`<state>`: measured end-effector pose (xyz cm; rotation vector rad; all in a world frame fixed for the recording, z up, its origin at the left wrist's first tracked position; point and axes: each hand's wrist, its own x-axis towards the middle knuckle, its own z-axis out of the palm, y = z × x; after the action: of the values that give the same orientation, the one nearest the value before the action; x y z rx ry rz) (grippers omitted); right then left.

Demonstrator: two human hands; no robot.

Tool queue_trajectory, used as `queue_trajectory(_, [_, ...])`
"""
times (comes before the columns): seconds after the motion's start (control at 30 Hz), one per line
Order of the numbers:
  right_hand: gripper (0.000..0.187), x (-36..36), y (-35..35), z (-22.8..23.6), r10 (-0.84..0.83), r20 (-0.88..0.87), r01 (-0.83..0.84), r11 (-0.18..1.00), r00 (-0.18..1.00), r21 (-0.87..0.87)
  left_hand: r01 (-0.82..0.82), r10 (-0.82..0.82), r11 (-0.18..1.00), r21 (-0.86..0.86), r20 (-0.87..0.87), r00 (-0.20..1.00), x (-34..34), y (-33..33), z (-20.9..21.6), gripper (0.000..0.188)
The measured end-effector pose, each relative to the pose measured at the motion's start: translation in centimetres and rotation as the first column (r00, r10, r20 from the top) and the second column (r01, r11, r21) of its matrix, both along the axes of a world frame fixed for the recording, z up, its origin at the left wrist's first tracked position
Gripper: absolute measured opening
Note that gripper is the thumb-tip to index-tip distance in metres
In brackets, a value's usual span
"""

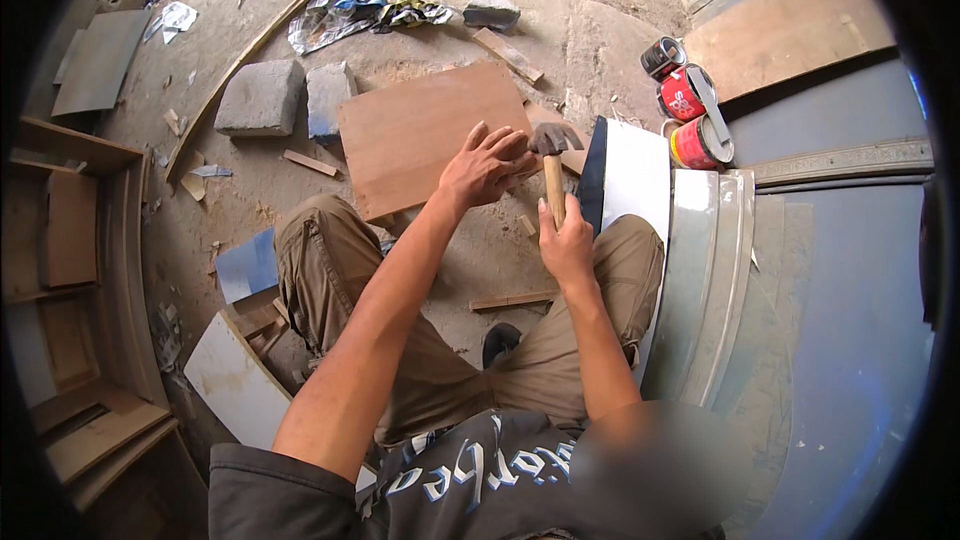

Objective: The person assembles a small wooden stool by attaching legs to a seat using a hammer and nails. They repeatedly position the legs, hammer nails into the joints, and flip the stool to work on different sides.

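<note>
My right hand [567, 245] is closed round the wooden handle of a hammer [554, 180], whose dark head points up and away from me. Close to the left side of that head is my left hand [487, 166], its fingers apart and stretched to the right. It is over the right part of a flat brown wooden panel [430, 135], which lies between and beyond my knees. Whether the left fingertips touch the hammer head or the panel, I cannot tell. Anything small under those fingers is hidden.
Concrete blocks [262, 98] and wood strips [512, 300] lie on the dusty ground. Paint cans [690, 93] stand at the right, beside a large grey panel [850, 310]. An open wooden cabinet frame [150, 270] is at the left. Crumpled plastic [340, 15] lies farther off.
</note>
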<state>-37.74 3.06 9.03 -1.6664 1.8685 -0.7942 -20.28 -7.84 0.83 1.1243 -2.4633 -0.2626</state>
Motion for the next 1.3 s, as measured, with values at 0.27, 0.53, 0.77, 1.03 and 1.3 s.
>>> queue_trajectory(0.27, [0.031,-0.1,0.3,-0.9,-0.001,-0.022,0.000,0.999,1.000,-0.033,-0.077,0.084,0.996,0.050,-0.162,0.983,0.6,-0.9,-0.7,0.043])
queue_trajectory(0.53, [0.024,1.9,-0.2,5.9,-0.011,0.163,0.049,0.972,0.987,-0.230,-0.529,0.519,0.848,0.021,-0.233,0.823,-0.4,-1.0,-1.3,0.041])
queue_trajectory(0.77, [0.029,-0.2,0.5,-1.0,-0.011,-0.027,0.013,0.998,1.000,0.066,-0.533,0.521,0.846,0.006,-0.223,0.824,-0.7,-1.1,-0.8,0.039])
queue_trajectory(1.03, [0.032,0.4,-0.3,-0.7,-0.055,0.026,0.056,0.998,0.998,-0.031,-0.532,0.516,0.847,-0.008,-0.229,0.825,-0.9,-1.1,-0.7,0.037])
queue_trajectory(1.3, [0.030,0.5,-1.2,4.9,-0.013,0.066,0.019,0.996,0.998,-0.083,-0.523,0.511,0.852,0.014,-0.233,0.827,-0.4,-1.0,-1.3,0.037])
